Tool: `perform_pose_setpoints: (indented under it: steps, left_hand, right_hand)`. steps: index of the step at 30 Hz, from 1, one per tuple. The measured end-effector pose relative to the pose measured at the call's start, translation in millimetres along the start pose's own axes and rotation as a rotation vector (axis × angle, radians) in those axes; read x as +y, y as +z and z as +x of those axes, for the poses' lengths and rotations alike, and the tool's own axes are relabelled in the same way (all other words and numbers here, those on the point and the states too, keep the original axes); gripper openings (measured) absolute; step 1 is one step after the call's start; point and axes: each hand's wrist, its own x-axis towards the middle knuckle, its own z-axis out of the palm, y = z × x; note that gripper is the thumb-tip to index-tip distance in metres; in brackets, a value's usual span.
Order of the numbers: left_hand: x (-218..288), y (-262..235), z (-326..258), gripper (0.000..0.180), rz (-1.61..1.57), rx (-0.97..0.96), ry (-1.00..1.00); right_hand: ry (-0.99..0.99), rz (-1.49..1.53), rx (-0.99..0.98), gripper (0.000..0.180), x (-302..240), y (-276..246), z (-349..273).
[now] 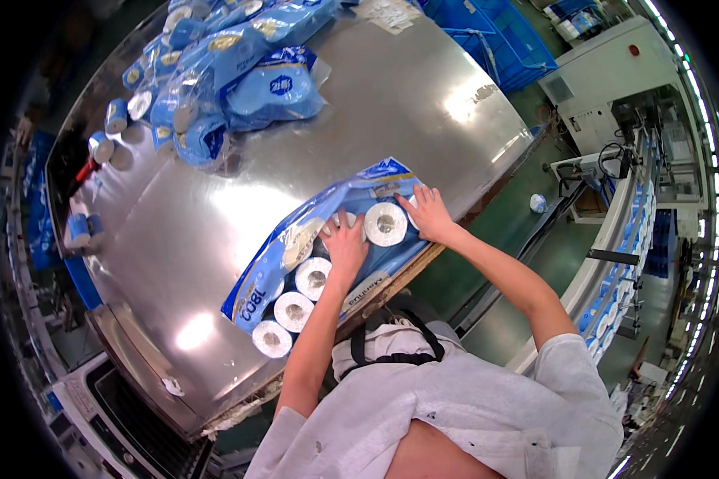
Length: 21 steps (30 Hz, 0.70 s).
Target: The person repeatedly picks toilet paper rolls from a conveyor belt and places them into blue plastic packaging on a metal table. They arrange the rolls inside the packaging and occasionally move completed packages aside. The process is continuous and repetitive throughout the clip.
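At the near edge of a steel table (216, 215), a blue plastic pack (327, 239) of white paper rolls (385, 224) lay flat, its open end showing the roll cores. The left hand (346, 243) pressed down on the rolls with fingers spread, while the right hand (430, 214) rested splayed on the pack's far end. Farther back, filled blue packs (240, 72) sat heaped, with loose rolls (104, 148) along the table's left side.
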Motion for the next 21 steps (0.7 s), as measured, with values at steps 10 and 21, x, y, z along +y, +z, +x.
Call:
perform_pose_setpoints:
  steps: [10,21]
  left_hand:
    - [-3,-18,-7,0.071,0.0,-0.023,-0.008]
    - [56,-156,13,0.064,0.154,0.392,0.331]
  right_hand:
    - [0.106,0.089,0.192,0.083,-22,5,-6]
    - [0.427,0.228,0.66,0.034,-22,-113,-60]
